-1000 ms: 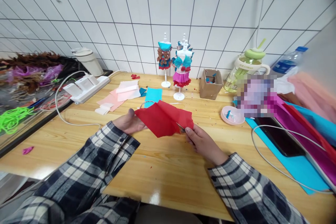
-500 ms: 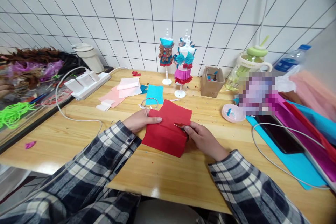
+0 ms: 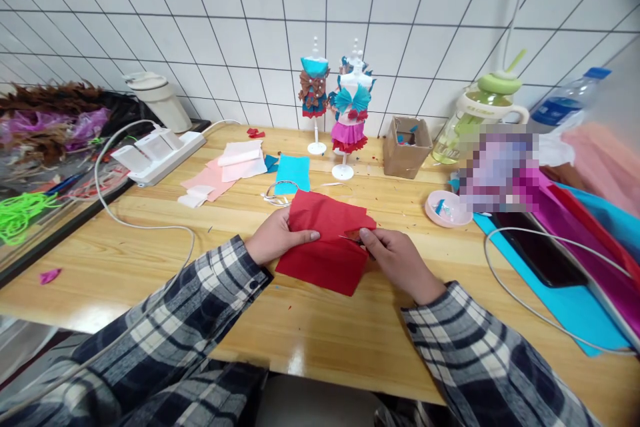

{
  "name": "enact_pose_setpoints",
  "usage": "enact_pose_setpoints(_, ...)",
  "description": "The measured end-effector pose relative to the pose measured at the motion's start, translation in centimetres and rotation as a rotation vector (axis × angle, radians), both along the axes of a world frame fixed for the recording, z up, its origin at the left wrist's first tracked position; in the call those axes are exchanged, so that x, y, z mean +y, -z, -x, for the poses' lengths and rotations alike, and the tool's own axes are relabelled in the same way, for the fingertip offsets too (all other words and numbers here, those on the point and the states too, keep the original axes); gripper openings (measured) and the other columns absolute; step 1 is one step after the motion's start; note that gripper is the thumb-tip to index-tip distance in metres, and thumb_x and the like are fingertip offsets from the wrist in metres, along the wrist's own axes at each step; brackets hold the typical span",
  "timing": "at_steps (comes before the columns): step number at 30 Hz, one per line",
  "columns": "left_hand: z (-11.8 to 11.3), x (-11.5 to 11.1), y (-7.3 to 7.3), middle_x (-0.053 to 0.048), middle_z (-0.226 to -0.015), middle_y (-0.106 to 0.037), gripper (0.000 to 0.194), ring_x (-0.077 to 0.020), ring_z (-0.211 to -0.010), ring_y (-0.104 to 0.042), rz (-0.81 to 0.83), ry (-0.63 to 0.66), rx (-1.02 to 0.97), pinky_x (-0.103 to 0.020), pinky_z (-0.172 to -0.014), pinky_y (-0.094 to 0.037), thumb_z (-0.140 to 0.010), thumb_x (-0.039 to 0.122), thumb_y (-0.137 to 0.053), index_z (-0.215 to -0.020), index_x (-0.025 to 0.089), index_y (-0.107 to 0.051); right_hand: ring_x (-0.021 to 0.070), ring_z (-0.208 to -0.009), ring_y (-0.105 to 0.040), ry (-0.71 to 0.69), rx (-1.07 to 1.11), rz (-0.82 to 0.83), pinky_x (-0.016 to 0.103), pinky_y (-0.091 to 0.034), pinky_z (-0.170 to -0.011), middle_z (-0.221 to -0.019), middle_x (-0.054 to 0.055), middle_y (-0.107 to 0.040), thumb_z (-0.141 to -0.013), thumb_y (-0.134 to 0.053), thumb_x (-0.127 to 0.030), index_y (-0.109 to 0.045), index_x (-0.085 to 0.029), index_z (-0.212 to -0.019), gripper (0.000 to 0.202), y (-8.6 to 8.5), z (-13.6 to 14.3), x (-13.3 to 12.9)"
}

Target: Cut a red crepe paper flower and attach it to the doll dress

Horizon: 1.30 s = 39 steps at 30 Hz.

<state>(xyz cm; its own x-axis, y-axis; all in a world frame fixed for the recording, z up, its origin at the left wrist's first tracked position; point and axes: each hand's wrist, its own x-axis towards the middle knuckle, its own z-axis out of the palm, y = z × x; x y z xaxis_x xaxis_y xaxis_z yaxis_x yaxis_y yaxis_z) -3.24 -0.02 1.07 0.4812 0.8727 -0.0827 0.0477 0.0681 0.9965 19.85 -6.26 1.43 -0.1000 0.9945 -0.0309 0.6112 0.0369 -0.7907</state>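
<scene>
A sheet of red crepe paper (image 3: 320,263) is held up over the table in front of me. My left hand (image 3: 277,235) pinches its left edge, thumb on top and fingers underneath. My right hand (image 3: 400,260) grips small scissors (image 3: 354,239) at the sheet's right side; their blades lie in a slit in the paper, and the handles are mostly hidden by the fingers. Beyond the sheet lie a blue paper square (image 3: 293,173) and a ring-like coil (image 3: 281,192).
Small dress stands (image 3: 343,172) with paper clothes stand by the wall, beside a cardboard box (image 3: 407,147). A pink bowl (image 3: 449,209), a phone (image 3: 540,250) and coloured paper lie right. A power strip (image 3: 167,163) and its white cable (image 3: 145,230) are left.
The scissors sit in the red paper in both frames, with the slit now looking longer and the paper's upper right part lifted. Both hands shift slightly right as the view tilts.
</scene>
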Motion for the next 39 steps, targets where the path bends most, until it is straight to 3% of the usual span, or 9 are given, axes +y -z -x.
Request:
enact_pose_setpoints(9,-0.4,-0.7,-0.4,-0.007,-0.094,-0.072,0.035,-0.0306,-0.102,-0.062,-0.122,0.050,0.065,-0.045,-0.093,-0.047,-0.065,0.030,-0.077,-0.096,0.015,-0.067,0.0121,-0.054,-0.042,0.022,-0.134,-0.121,0.026,-0.025,-0.052,-0.054,-0.001,-0.047,-0.090,-0.035,-0.057,-0.050,-0.018,-0.058,0.053,-0.1,-0.2,0.0)
enact_pose_setpoints(14,-0.3,-0.7,-0.2,-0.007,-0.101,-0.071,0.039,-0.0309,-0.104,-0.061,-0.129,0.046,0.080,-0.046,-0.093,-0.048,-0.065,0.032,-0.077,-0.099,0.016,-0.067,0.0111,-0.050,-0.038,0.029,-0.158,-0.131,0.027,-0.022,-0.050,-0.050,-0.002,-0.042,-0.090,-0.034,-0.058,-0.046,-0.018,-0.054,0.055,-0.3,-0.4,-0.1)
enact_pose_setpoints(20,-0.4,-0.9,-0.2,-0.008,-0.103,-0.071,0.037,-0.0322,-0.108,-0.060,-0.136,0.049,0.086,-0.045,-0.093,-0.048,-0.065,0.030,-0.076,-0.098,0.016,-0.068,0.0119,-0.053,-0.041,-0.013,-0.248,-0.189,0.028,-0.022,-0.052,-0.054,0.001,-0.052,-0.090,-0.037,-0.055,-0.051,-0.018,-0.054,0.053,-0.9,-0.5,-0.2)
enact_pose_setpoints(28,-0.5,-0.9,0.0,-0.008,-0.101,-0.071,0.037,-0.0323,-0.107,-0.060,-0.144,0.045,0.068,-0.045,-0.094,-0.047,-0.064,0.029,-0.077,-0.097,0.016,-0.067,0.0098,-0.048,-0.033,0.000,-0.198,-0.147,0.027,-0.019,-0.049,-0.047,-0.002,-0.037,-0.089,-0.036,-0.059,-0.043,-0.017,-0.049,0.058,-0.7,-0.6,-0.2)
enact_pose_setpoints(39,-0.5,-1.0,-0.3,-0.007,-0.108,-0.070,0.040,-0.0318,-0.105,-0.062,-0.122,0.064,0.045,-0.044,-0.094,-0.047,-0.062,0.028,-0.079,-0.098,0.018,-0.068,0.0112,-0.051,-0.039,0.008,-0.218,-0.168,0.027,-0.021,-0.050,-0.051,0.000,-0.047,-0.090,-0.036,-0.055,-0.048,-0.018,-0.053,0.054,-1.0,-0.6,-0.2)
